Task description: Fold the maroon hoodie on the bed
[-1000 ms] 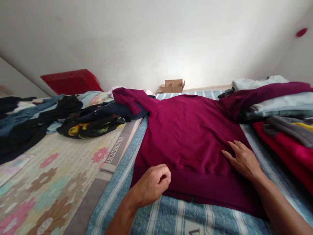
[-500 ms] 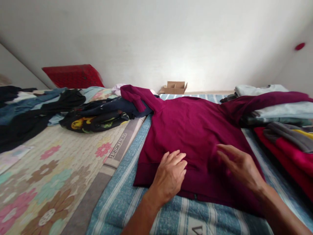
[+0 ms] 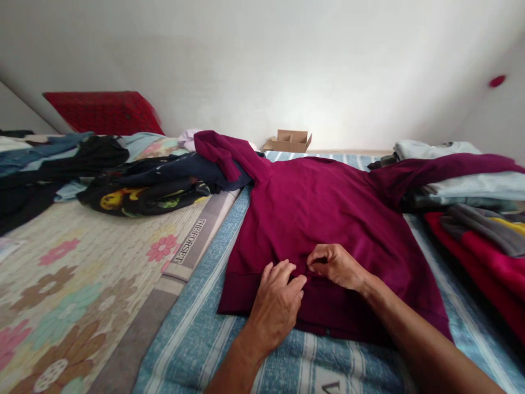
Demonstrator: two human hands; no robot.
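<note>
A maroon long-sleeved sweatshirt (image 3: 320, 208) lies spread out, its hem toward me and its sleeves stretched to both sides. My left hand (image 3: 275, 295) rests on its lower part near the hem, fingers spread and slightly bent. Just to the right, my right hand (image 3: 338, 265) pinches with thumb and forefinger at the fabric surface. Whether cloth or some tiny thing is between those fingertips cannot be made out. Under the sweatshirt is a blue striped bedsheet (image 3: 188, 317).
Folded clothes (image 3: 484, 241) are stacked at the right, under the right sleeve. Dark clothes (image 3: 164, 180) lie heaped at the left on a flowered mat (image 3: 94, 262). Against the wall stand a small cardboard box (image 3: 289, 143) and a red basket (image 3: 102, 112).
My right hand has moved left across the sweatshirt, close to my left hand, and its fingertips have come together in a pinch. My left hand stays nearly in place.
</note>
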